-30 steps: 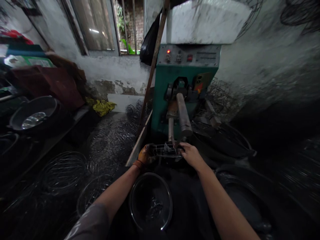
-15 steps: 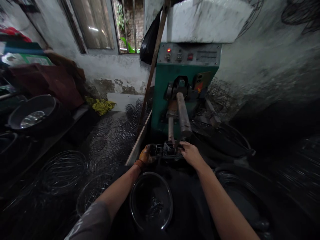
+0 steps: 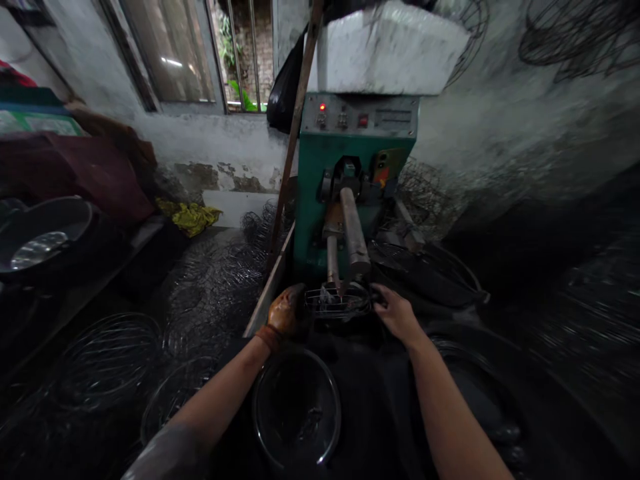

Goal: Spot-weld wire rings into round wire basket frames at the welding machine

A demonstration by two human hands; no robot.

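Observation:
A small wire frame (image 3: 336, 305) of thin parallel metal wires lies level under the tips of the two metal arms (image 3: 356, 233) of a green welding machine (image 3: 320, 153). My left hand (image 3: 285, 312), in a stained orange-brown glove, is closed on the frame's left end; its fingertips are dark and partly hidden. At the right end, the fingers of my bare right hand (image 3: 395, 311) are pinched on the frame's edge. Just below the hands, a round shiny bowl (image 3: 256, 407) contains a few small metal pieces (image 3: 311, 421).
Piled wire frames (image 3: 215, 273) cover the floor at left, near a yellow cloth (image 3: 190, 217). A wooden board (image 3: 267, 290) stands beside the machine. Further left is a large dark pan (image 3: 83, 213). A white foam box (image 3: 385, 50) sits atop the machine; a dark basin (image 3: 475, 393) is at right.
My right hand has moved right, away from the machine's arm tip to the frame's right end. My left hand stays at the left end. The whole view has shifted slightly.

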